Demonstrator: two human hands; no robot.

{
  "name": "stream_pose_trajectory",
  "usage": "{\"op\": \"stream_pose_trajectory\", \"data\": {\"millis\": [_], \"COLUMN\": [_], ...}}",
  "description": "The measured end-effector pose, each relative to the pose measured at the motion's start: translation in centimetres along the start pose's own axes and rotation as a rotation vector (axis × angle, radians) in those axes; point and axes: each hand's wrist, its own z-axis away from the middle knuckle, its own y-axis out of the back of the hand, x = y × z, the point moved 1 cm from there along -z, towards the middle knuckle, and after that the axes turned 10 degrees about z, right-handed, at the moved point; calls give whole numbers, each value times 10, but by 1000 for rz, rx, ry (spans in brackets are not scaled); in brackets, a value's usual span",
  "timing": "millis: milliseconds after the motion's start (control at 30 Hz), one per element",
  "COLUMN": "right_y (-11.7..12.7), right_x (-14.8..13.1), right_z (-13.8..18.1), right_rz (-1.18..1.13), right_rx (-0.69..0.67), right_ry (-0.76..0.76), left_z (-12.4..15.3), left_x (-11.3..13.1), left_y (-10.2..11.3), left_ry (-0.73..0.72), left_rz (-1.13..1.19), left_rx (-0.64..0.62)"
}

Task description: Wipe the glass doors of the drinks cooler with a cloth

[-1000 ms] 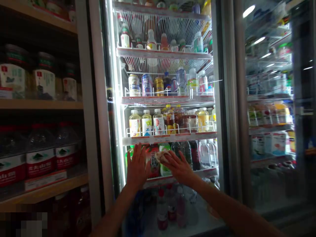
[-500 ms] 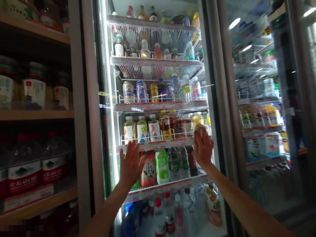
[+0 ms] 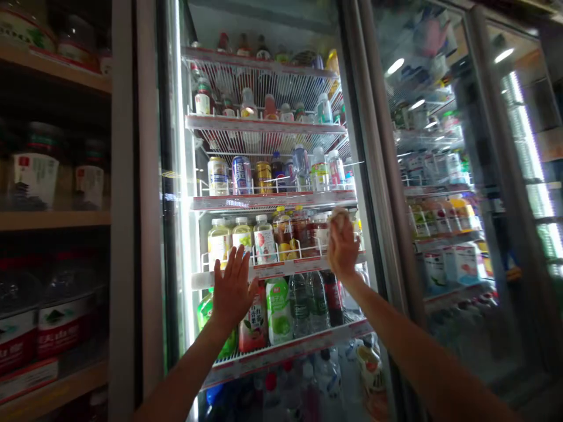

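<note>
A tall glass door [image 3: 268,20] of a lit drinks fridge stands in front of me. My left hand [image 3: 233,290] lies flat against the glass, fingers spread, at the height of the lower shelves. Under the fingers of my right hand [image 3: 343,249] is a pale crumpled cloth [image 3: 339,215], pressed on the glass near the door's right side. Behind the pane, a tea bottle [image 3: 264,239] and a green-and-white bottle [image 3: 278,310] show between my hands.
Wire shelves carry cans [image 3: 241,174] and bottles of several kinds. A metal door frame [image 3: 373,146] runs up the right side, with another glass-fronted fridge beyond it. At left, a wooden shelf [image 3: 53,220] holds jars and large water bottles.
My right hand has slid up and slightly left over the glass with the cloth. My left hand stays flat on the pane. The view has turned a little to the right.
</note>
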Motion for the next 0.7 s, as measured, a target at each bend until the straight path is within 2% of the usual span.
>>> {"op": "stream_pose_trajectory", "data": {"millis": [67, 100, 133, 167, 267, 300, 333, 367, 500, 533, 567, 600, 667, 700], "right_y": [5, 7, 8, 7, -1, -4, -7, -9, 0, 3, 5, 5, 1, -1], "right_x": [-24, -29, -28, -22, 3, 4, -1, -11, -56, -58, -56, -52, -46, -48], "right_z": [8, 9, 6, -2, -41, -51, -57, -59, -42, -41, -43, -49, -60, -61], "right_rz": [-46, -60, -62, -55, -25, -27, -36, -52, -160, -174, -176, -168, -160, -163], "right_rx": [-66, -92, -102, -85, 49, 72, 73, 54, -112, -125, -117, -89, -22, -17], "right_ry": [392, 541, 595, 529, -65, -185, -204, -142, 538, 610, 594, 490, 148, 64], "left_z": [-11, -15, -19, -22, -25, -25, -25, -24, -21, -20, -18, -16, -16, -18], "left_x": [-3, -5, -8, -11, -19, -19, -19, -18, -15, -15, -15, -14, -8, -2], "left_y": [-1, -1, 0, 2, 7, 8, 9, 8, 6, 7, 8, 9, 13, 15], "left_ry": [-8, -12, -23, -37, -66, -56, -39, -15, 52, 66, 84, 105, 153, 166], "left_rz": [5, 5, 1, -6, -31, -35, -34, -28, 13, 21, 30, 40, 74, 102], "left_rx": [11, 13, 13, 10, -5, -12, -18, -27, -93, -110, -124, -132, -122, -101]}}
